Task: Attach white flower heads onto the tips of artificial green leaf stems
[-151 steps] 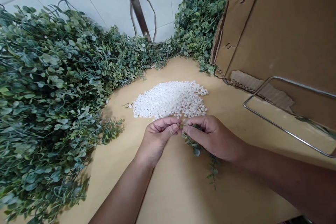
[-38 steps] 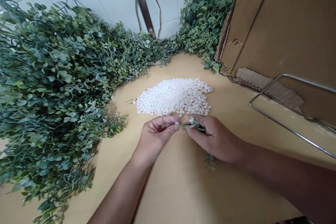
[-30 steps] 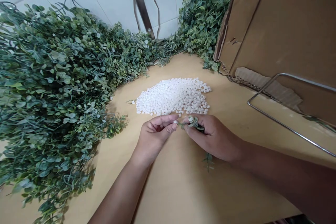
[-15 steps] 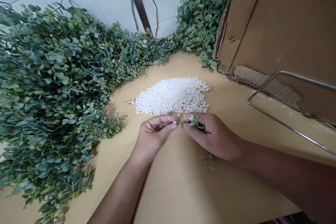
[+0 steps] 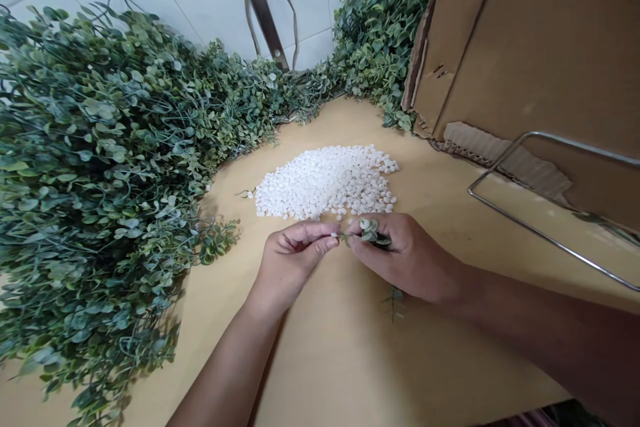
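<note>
My left hand (image 5: 295, 257) pinches a small white bead-like piece (image 5: 334, 235) between thumb and forefinger, at the end of a thin green stem. Closed around an artificial leafy sprig (image 5: 370, 230) is my right hand (image 5: 400, 250), its fingertips close to the left ones. Part of the sprig is hidden in the palm, and a thin leafy tip (image 5: 394, 303) hangs out below. Just beyond both hands lies a heap of small white bead-like pieces (image 5: 325, 180) on the tan tabletop (image 5: 330, 353).
Artificial greenery (image 5: 110, 167) is piled along the left, and another bunch (image 5: 385, 27) stands at the back. A cardboard box (image 5: 545, 53) rises at the right, with a bent metal wire frame (image 5: 545, 230) before it. A metal strap (image 5: 263, 13) leans on the tiled wall.
Earlier the sprig hung lower from my right hand; now its leaves show above the fingers. The white piece has come into sight at my left fingertips. The view shifts slightly.
</note>
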The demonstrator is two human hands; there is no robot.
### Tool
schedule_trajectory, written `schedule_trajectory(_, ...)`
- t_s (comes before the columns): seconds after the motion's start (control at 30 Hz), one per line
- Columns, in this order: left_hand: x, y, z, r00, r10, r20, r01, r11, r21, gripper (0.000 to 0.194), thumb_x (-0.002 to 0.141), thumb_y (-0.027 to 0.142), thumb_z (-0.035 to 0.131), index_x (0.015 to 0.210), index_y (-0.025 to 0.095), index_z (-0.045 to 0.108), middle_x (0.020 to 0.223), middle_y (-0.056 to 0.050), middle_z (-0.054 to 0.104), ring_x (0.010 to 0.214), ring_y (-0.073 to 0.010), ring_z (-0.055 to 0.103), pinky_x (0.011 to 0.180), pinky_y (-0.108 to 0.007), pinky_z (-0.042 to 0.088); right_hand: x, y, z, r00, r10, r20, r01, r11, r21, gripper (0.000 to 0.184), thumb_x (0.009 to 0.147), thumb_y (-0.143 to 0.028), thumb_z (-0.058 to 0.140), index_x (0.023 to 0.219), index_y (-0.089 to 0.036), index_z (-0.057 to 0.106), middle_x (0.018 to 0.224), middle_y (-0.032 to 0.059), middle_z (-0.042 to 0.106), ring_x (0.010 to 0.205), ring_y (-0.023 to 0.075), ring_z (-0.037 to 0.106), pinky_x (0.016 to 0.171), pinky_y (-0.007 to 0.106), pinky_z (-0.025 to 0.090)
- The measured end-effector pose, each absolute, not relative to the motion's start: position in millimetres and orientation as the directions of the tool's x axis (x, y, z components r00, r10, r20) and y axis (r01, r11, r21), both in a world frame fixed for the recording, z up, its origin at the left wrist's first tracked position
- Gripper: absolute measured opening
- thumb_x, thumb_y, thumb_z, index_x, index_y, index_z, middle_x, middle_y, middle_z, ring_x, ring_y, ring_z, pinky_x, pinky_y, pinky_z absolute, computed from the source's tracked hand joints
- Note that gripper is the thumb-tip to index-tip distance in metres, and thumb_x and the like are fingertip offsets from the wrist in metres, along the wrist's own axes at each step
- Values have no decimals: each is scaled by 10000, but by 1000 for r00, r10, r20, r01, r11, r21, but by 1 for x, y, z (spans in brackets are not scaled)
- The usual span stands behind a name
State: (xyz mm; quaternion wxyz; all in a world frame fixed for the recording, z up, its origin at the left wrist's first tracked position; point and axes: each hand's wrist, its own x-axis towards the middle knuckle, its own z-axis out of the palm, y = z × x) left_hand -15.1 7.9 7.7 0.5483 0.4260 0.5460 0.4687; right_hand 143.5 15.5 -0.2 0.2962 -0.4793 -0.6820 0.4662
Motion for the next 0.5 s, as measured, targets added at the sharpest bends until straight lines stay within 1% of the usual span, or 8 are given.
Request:
schedule_trajectory(0.17,-16,8,6,-42,978,-202,-35,201,979,158,504,149,807,640,193,739,693,-10,730,632,-110,644,703,-230,541,143,16,0,-361,932,-34,372,111,-921,240,740,-269,428,562,-154,316,529,-45,266,515,26,257,480,173,228)
schedule_trajectory(0.5,-15,8,7,-33,975,-222,-62,219,974,154,512,126,792,644,186,742,676,5,732,620,-71,638,669,-150,516,144,16,-2,-368,929,-30,367,116,-923,234,731,-289,422,570,-153,321,529,-46,265,511,22,254,475,167,224)
